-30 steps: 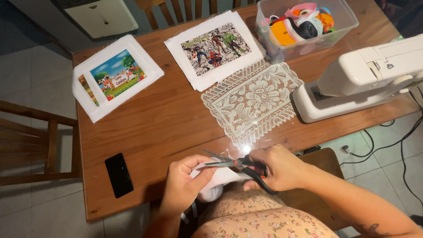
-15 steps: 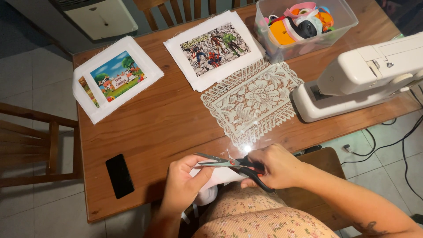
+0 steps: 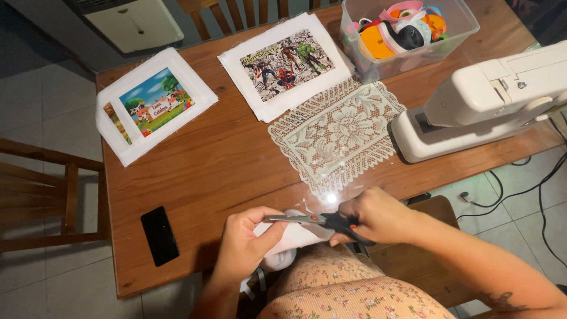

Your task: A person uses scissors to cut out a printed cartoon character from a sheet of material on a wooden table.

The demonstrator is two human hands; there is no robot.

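- Wooden tabletop (image 3: 236, 171) fills most of our view, with grey floor tiles showing on either side of it.
- Nearest us, our lap in a floral-print fabric (image 3: 348, 289) sits at the table's near edge.
- Our left hand (image 3: 248, 242) is closed on a piece of white cloth (image 3: 292, 239), fingers curled over it and thumb on top, holding it just off the table edge above our lap.
- Our right hand (image 3: 378, 215) is clamped through the black handles of the scissors (image 3: 313, 220); the blades point left, lie nearly together and rest on the white cloth beside the left thumb.
- A black phone (image 3: 159, 235) lies flat on the table to the left of the left hand, near the front edge.
- Further in, a white lace doily (image 3: 339, 133) lies flat in the middle of the table, just beyond the scissors.
- Right of the doily stands a white sewing machine (image 3: 484, 100), its cables trailing down to the floor.
- At the far left, a white fabric panel with a colourful cartoon print (image 3: 150, 106) lies at an angle.
- A second white panel with a comic-style print (image 3: 286, 62) lies beyond the doily, touching its far corner.
- Farthest right, a clear plastic box (image 3: 407, 32) holds rolls of coloured ribbon.
- Wooden chairs (image 3: 41, 189) stand at the left and far sides.
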